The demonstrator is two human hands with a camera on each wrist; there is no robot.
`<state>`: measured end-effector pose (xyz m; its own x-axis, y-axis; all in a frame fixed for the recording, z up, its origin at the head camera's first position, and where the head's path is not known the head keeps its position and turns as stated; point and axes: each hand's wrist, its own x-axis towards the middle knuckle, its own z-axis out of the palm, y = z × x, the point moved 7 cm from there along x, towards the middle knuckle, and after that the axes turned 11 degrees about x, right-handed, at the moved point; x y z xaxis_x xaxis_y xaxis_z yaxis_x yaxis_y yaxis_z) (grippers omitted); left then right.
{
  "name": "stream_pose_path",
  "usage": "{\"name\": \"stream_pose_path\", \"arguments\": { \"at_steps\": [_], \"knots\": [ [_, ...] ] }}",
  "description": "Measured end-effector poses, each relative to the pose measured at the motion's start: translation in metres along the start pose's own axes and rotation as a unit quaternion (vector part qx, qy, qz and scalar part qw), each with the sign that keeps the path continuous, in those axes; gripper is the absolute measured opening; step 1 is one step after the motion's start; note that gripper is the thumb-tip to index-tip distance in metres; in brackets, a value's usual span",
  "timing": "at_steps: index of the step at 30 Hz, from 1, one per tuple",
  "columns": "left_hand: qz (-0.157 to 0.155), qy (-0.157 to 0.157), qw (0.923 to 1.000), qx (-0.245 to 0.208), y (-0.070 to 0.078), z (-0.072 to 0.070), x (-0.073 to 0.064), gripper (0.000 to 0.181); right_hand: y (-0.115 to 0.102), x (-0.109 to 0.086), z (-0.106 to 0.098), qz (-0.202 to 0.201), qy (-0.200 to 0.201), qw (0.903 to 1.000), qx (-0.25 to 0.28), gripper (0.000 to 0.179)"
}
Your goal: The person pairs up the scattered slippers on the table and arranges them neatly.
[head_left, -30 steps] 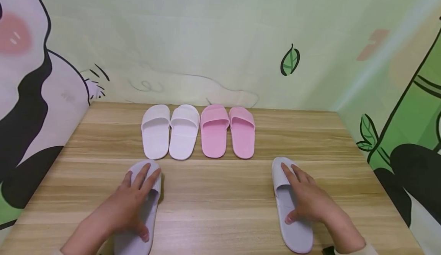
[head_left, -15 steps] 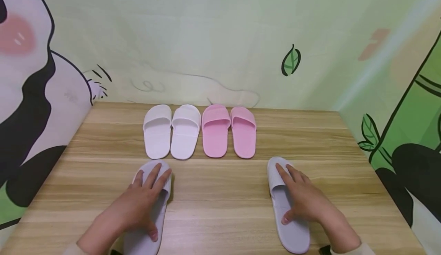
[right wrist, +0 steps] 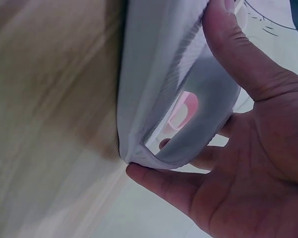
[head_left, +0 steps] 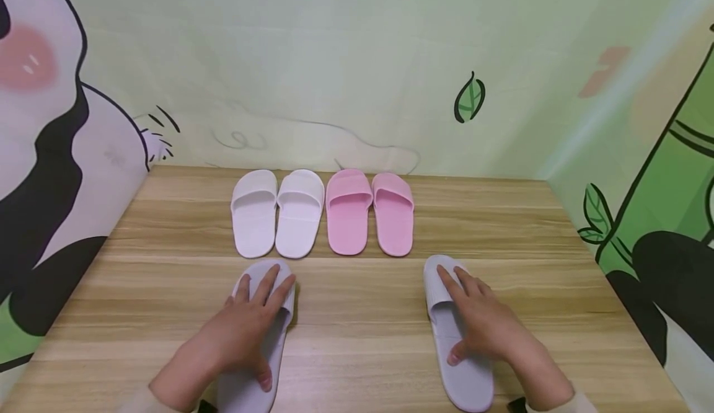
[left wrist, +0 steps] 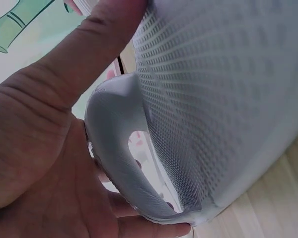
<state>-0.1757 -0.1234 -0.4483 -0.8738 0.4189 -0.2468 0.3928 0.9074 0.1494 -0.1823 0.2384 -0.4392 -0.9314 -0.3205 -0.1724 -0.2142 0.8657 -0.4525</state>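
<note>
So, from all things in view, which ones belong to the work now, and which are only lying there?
Belong to the work:
left gray slipper, under the left grip
right gray slipper, under the right grip

Probably only lying there:
two white slippers, in the back row, untouched
two pink slippers, beside them, untouched

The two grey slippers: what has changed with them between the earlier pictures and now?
The left grey slipper moved rightward and the right grey slipper leftward, narrowing the gap between them. The left hand and right hand moved along with them; nothing was newly grasped or let go. The white slippers and pink slippers stayed in place.
</note>
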Motion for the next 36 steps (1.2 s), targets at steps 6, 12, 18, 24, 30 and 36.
{"name": "stream_pose_path", "arguments": {
  "at_steps": [6,12,18,24,30,36],
  "knots": [
    [0.008,0.013,0.9999,0.003,0.009,0.0,0.002,0.16,-0.005,0.001,0.004,0.006,-0.007,1.0,-0.003,0.149],
    [0.008,0.01,0.9999,-0.001,0.019,-0.001,0.007,0.161,-0.01,0.001,0.006,0.009,-0.008,0.9999,-0.006,0.15],
    [0.0,0.006,0.9999,-0.011,0.029,-0.002,0.011,0.16,-0.013,0.003,0.008,0.01,-0.009,0.9999,-0.006,0.15],
    [-0.008,-0.009,0.9999,-0.009,0.038,0.0,0.016,0.161,-0.018,0.003,0.011,0.008,-0.012,0.9999,-0.007,0.15],
    [-0.011,-0.023,0.9997,-0.003,0.046,0.002,0.02,0.161,-0.024,0.004,0.013,0.011,-0.014,0.9998,-0.004,0.149],
    [-0.002,-0.021,0.9998,0.001,0.056,0.002,0.026,0.161,-0.029,0.005,0.016,0.019,-0.021,0.9996,-0.006,0.149]
  ]
}}
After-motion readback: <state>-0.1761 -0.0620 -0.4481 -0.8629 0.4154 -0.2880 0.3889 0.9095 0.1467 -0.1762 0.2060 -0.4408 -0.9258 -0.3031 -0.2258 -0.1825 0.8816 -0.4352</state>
